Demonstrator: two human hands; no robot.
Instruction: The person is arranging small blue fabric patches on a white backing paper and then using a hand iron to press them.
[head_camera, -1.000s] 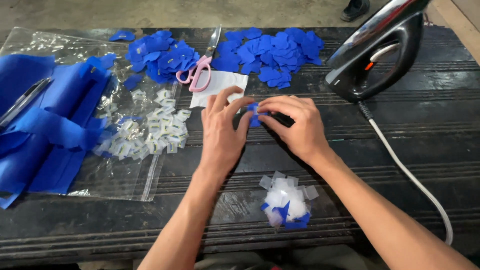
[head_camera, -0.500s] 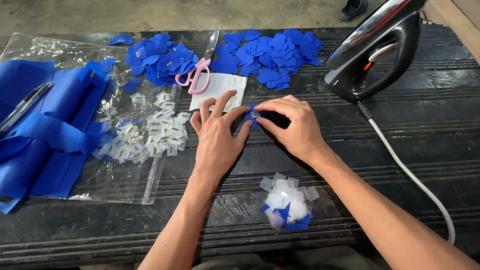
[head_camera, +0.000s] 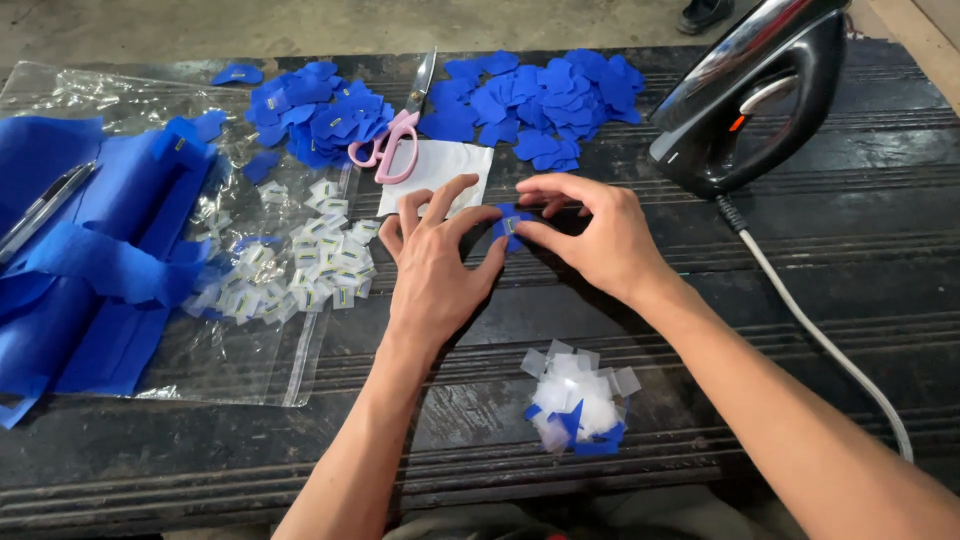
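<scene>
My left hand (head_camera: 436, 262) and my right hand (head_camera: 590, 233) meet at the middle of the dark table (head_camera: 640, 320). Between their fingertips sits a small blue fabric piece (head_camera: 508, 228) with a tiny white label on it, pinched from both sides. Just behind my left fingers lies a white sheet (head_camera: 440, 172). Pink-handled scissors (head_camera: 395, 135) lie beyond it. Near my forearms rests a small pile of white backing scraps with blue bits (head_camera: 578, 400).
Two heaps of blue cut pieces (head_camera: 545, 98) (head_camera: 315, 112) lie at the back. A black iron (head_camera: 755, 95) stands at the right, its white cord (head_camera: 830, 345) trailing toward me. Small white labels (head_camera: 300, 265) lie on a clear plastic bag (head_camera: 230, 340); blue cloth (head_camera: 90, 255) at left.
The hands have stayed at the same spot. My left fingers have spread flatter on the table, and the blue piece has been turned slightly between the fingertips.
</scene>
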